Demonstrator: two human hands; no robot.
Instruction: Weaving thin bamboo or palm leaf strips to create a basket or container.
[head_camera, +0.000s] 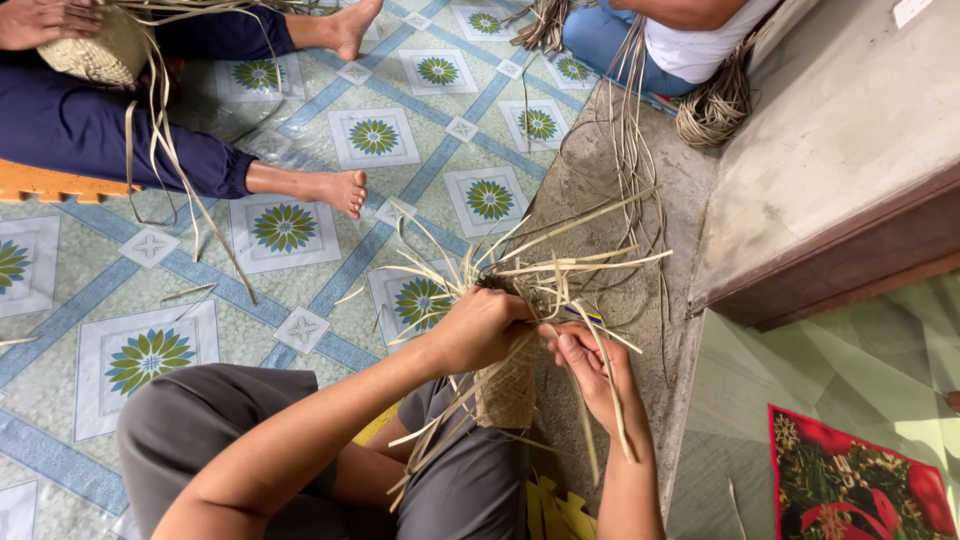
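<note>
Both hands on a small half-woven basket of pale straw strips (507, 392), held over the lap above the patterned tile floor (300, 150). Left hand (482, 328) fingers clamped on its upper edge; right hand (590, 372) fingers pinching one loose straw strip (612, 395).

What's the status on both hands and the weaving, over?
Left hand and right hand both gripping pale flat straw strips. Small half-woven tan straw basket under hands. Loose strips splay outward, nothing blocking.

Both forearms reach forward, left hand (482, 328) curled closed, right hand (588, 365) pinching with fingers bent.
</note>
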